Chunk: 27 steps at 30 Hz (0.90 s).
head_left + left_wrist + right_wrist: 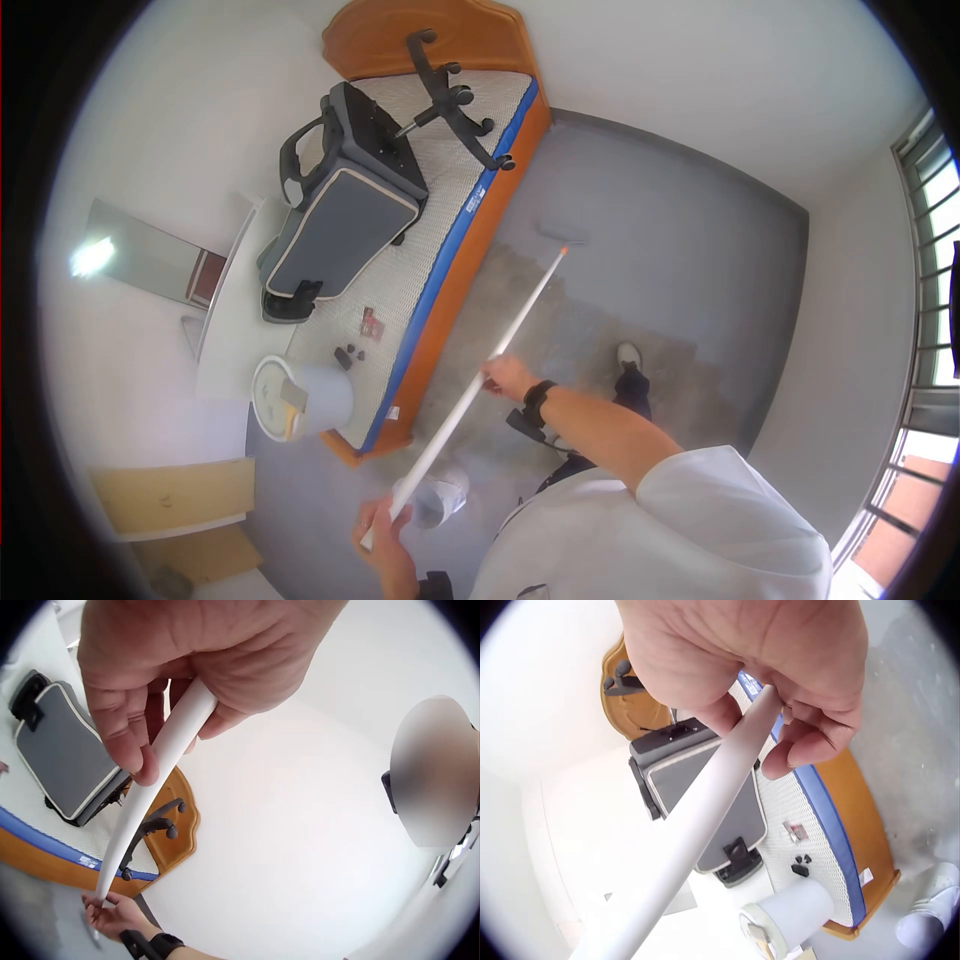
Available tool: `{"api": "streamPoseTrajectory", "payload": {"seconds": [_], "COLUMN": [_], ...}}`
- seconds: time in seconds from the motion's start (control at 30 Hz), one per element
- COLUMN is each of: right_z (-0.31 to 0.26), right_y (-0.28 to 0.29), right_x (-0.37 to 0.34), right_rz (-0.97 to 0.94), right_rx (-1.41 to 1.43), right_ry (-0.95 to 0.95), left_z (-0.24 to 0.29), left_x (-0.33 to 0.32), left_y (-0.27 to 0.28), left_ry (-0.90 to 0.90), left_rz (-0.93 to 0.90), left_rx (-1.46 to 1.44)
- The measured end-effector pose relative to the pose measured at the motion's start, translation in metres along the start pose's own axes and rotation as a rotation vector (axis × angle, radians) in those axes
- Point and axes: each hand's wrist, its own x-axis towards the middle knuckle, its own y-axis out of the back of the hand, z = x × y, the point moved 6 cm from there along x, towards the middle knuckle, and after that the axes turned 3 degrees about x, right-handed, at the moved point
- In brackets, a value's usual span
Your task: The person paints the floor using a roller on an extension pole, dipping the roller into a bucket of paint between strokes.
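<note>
A long white pole point(450, 425) runs diagonally over the floor to an orange tip beside a roller point(563, 238) lying on smooth grey floor. My left hand point(385, 535) grips the pole's near end, and in the left wrist view the fingers of the left hand point(180, 667) curl round it. Farther along, my right hand point(512, 377), with a black band at the wrist, holds the pole. In the right wrist view, thumb and fingers of the right hand point(757, 667) close round the pole point(697, 817).
Left of the pole, a bed with a blue-edged mattress point(425, 300) carries an overturned office chair point(345, 230). A white bucket point(325, 400) with a brush on top stands by the bed's near end; a smaller container point(445, 500) is on the floor. Barred windows point(935, 250) are at right.
</note>
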Motion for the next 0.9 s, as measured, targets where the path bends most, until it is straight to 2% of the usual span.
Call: {"api": "streamPoseTrajectory", "payload": {"seconds": [0.03,0.07,0.13,0.2,0.3,0.4,0.47,0.57,0.63,0.77,0.83,0.87,0.9], "right_z": [0.0,-0.007,0.008,0.0,-0.002,-0.012,-0.026,-0.045,-0.052,-0.068,-0.07,-0.07,-0.07], "right_y": [-0.022,-0.04,-0.077,-0.098,-0.109,-0.097,-0.078,-0.051,-0.036,-0.004,0.018,0.031,0.044], "right_x": [-0.012,-0.022,-0.052,-0.07,-0.082,-0.08,-0.076,-0.065,-0.057,-0.048,-0.037,-0.025,-0.014], "right_rz": [-0.039,-0.036,0.104,0.077,0.058,0.097,0.141,0.133,0.163,0.232,0.258,0.271,0.28], "right_rx": [-0.043,-0.044,0.724,0.719,0.728,0.727,0.715,0.747,0.76,0.899,0.925,1.042,1.161], "right_ry": [0.078,0.074,-0.695,-0.706,-0.727,-0.715,-0.697,-0.599,-0.544,-0.556,-0.583,-0.513,-0.445], "left_z": [0.0,-0.002,-0.017,-0.023,-0.033,-0.043,-0.042,-0.04,-0.037,-0.041,-0.016,-0.007,0.014], "left_x": [-0.012,-0.023,-0.04,-0.05,-0.061,-0.047,-0.025,0.003,0.019,0.055,0.054,0.046,0.03], "left_y": [0.019,0.035,0.074,0.094,0.111,0.1,0.07,0.016,-0.022,-0.079,-0.106,-0.112,-0.116], "left_ry": [0.004,0.009,0.005,-0.007,0.045,-0.056,-0.085,-0.024,-0.046,-0.022,-0.211,-0.213,-0.335], "left_rz": [0.016,0.03,0.003,-0.026,0.072,0.121,-0.035,-0.032,-0.114,-0.166,-0.228,-0.22,-0.235], "left_rx": [0.011,0.021,0.057,0.086,0.086,-0.064,-0.048,-0.051,-0.07,-0.114,-0.096,-0.101,-0.072]}}
